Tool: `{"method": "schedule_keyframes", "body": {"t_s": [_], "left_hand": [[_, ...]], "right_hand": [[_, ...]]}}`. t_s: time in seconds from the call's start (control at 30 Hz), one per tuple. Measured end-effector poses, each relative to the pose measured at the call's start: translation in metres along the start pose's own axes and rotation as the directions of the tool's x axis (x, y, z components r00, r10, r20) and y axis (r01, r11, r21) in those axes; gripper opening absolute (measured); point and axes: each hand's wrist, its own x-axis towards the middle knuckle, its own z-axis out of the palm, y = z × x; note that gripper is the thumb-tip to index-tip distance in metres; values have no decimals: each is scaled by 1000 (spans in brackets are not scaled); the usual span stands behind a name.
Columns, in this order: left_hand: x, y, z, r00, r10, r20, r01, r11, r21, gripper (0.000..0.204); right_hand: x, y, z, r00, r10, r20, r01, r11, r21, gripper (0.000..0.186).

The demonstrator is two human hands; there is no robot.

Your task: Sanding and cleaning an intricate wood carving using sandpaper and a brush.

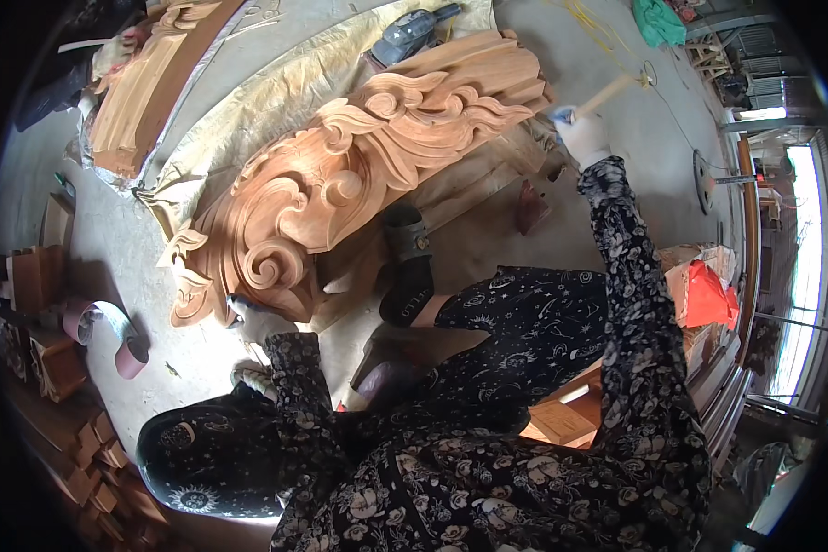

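Note:
A long carved wooden panel (pixel 336 189) with scrolls and leaf shapes lies diagonally before me on a pale crumpled cloth (pixel 247 99) and timber. In my right hand (pixel 580 133), in a white glove, is a light wooden stick (pixel 612 94), held out beyond the panel's right end; its fingers are closed round it. At the panel's lower left end, my left hand (pixel 259 318), also gloved, has its fingers curled on the carved edge. A dark power tool (pixel 397 35) rests behind the panel on the cloth.
At top left another person's gloved hand (pixel 120 51) is by a long timber (pixel 147 101). Wood pieces (pixel 51 368) and a curled sanding belt (pixel 110 340) are at left. A red plastic bag (pixel 708 293), a green bag (pixel 662 20) and yellow cord (pixel 598 28) lie to the right.

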Motion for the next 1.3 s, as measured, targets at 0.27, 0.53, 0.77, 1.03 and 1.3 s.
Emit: {"method": "schedule_keyframes", "body": {"t_s": [0.27, 0.53, 0.77, 1.03, 1.3], "left_hand": [[2, -9, -28, 979, 181, -99, -162, 972, 169, 51], [0, -21, -73, 966, 118, -231, -40, 948, 315, 69], [-36, -17, -65, 958, 203, -203, -141, 949, 282, 57], [-19, -18, -69, 954, 197, -225, -52, 850, 524, 53], [-14, -15, -60, 975, -82, -206, 125, 971, 205, 69]], "right_hand": [[5, 47, -68, 921, 241, -306, -192, 965, 180, 22], [-29, 38, -96, 919, 107, -380, -392, 132, -911, 23], [15, 29, -19, 978, -68, -195, -19, 909, -416, 19], [-14, 55, -118, 921, 322, -220, -300, 945, 128, 31], [-5, 30, -78, 974, 73, -215, -137, 946, -295, 28]]}}
